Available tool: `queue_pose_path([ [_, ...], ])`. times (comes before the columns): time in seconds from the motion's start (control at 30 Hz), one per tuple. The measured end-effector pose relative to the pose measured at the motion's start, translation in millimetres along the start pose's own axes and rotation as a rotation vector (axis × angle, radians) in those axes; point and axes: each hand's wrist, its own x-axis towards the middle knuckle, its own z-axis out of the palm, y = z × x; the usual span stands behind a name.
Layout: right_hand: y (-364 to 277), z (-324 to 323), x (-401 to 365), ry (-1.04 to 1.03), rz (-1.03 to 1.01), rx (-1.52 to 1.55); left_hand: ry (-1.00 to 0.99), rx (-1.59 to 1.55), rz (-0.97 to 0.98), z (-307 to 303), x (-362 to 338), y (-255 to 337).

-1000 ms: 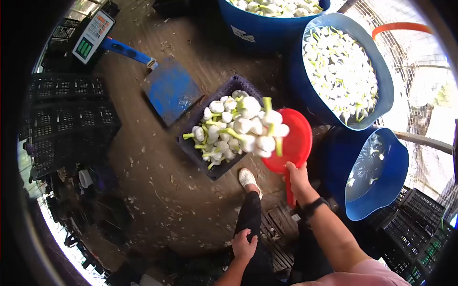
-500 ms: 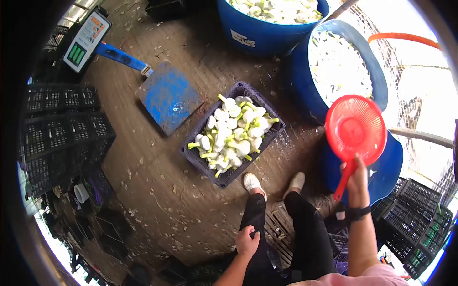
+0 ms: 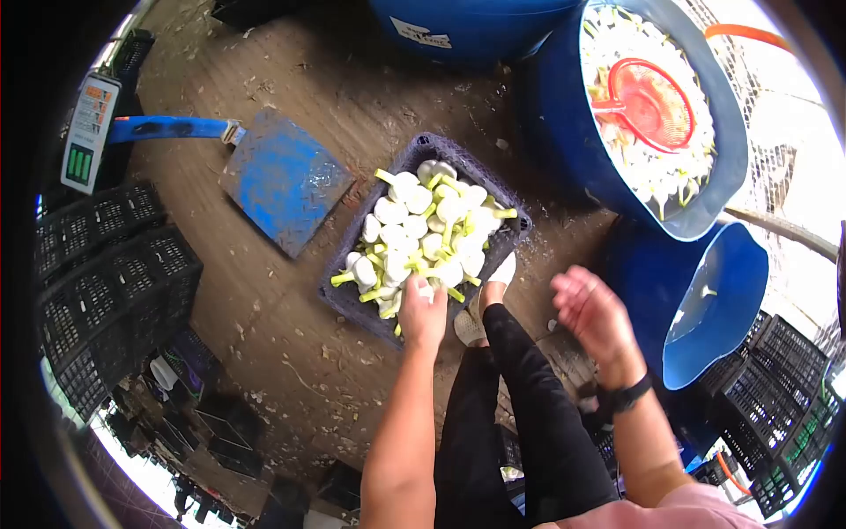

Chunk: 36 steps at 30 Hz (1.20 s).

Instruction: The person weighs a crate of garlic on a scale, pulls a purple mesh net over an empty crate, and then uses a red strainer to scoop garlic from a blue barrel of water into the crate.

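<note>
A dark plastic crate (image 3: 513, 189) on the floor is heaped with white garlic bulbs (image 3: 449, 209) that have short green stems. My left hand (image 3: 424, 316) reaches over the crate's near side, its thumb and fingers curled around a bulb at the edge of the heap. The fingertips are partly hidden among the bulbs. To the right of the crate, my right hand (image 3: 592, 309) is raised in the air, fingers stretched and holding nothing. The red strainer (image 3: 652, 104) lies on the white and green pieces in the blue tub (image 3: 557, 132), its handle pointing left.
A blue platform scale (image 3: 286, 181) stands left of the crate. Another blue tub (image 3: 493, 40) is at the top, and a blue bin (image 3: 643, 282) with liquid is at the right. Black crates (image 3: 123, 282) are stacked at left, more crates (image 3: 775, 397) at lower right.
The red strainer has left my right hand and now lies in the tub. My left hand has moved up from my leg to the bulbs. My feet have shifted closer together.
</note>
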Motion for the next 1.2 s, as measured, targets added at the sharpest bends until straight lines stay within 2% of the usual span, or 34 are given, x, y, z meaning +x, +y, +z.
queue_pose_path([
  [0.1,47,-2,-9,0.146,0.185,-0.088,0.008,0.113,-0.015,21,59,35],
  [0.17,55,4,-6,0.15,0.242,-0.224,-0.06,0.139,-0.019,42,85,39],
  [0.27,53,6,24,0.077,0.154,-0.535,-0.165,0.183,0.002,62,111,27],
  [0.37,42,11,89,0.039,-0.111,-0.981,-0.193,-0.169,0.031,65,118,-11],
  [0.4,34,25,112,0.028,-0.203,-1.1,-0.251,-0.249,-0.044,43,106,15],
  [0.43,27,39,135,0.017,-0.297,-1.22,-0.259,-0.275,-0.022,34,101,18],
  [0.57,57,56,214,-0.111,-0.295,-1.771,-0.13,-0.377,-0.053,25,99,6],
  [0.6,60,61,218,-0.143,-0.265,-1.686,-0.105,-0.387,-0.063,22,99,7],
  [0.7,64,72,222,-0.259,-0.094,-1.798,-0.128,0.175,0.073,24,91,13],
  [0.73,60,68,220,-0.238,-0.031,-1.845,-0.25,0.227,-0.007,35,90,10],
  [0.77,56,61,210,-0.203,-0.151,-1.848,-0.186,0.293,0.241,41,91,9],
  [0.83,56,45,197,-0.277,-0.162,-1.915,-0.224,0.399,0.033,43,104,21],
  [0.9,66,18,187,-0.272,-0.341,-1.719,0.08,0.384,0.106,45,108,30],
  [0.93,60,18,184,-0.252,-0.187,-1.672,0.16,0.238,0.196,37,105,33],
  [0.97,52,17,182,-0.242,-0.227,-1.639,0.29,0.195,0.201,28,101,31],
  [1.0,39,25,186,-0.147,-0.231,-1.619,0.419,0.157,0.201,16,92,22],
  [1.03,23,34,189,-0.026,-0.444,-1.559,0.544,0.122,0.196,4,79,10],
  [1.07,15,34,204,0.051,-0.622,-1.464,0.665,0.004,-0.004,-3,67,-23],
  [1.1,4,38,218,0.058,-0.713,-1.512,0.774,-0.115,-0.2,-12,56,-60],
  [1.17,7,41,250,0.008,-0.561,-1.551,0.573,-0.447,-0.72,-38,39,-91],
  [1.2,17,45,262,-0.042,-0.537,-1.626,0.459,-0.247,-0.823,-32,31,-126],
])
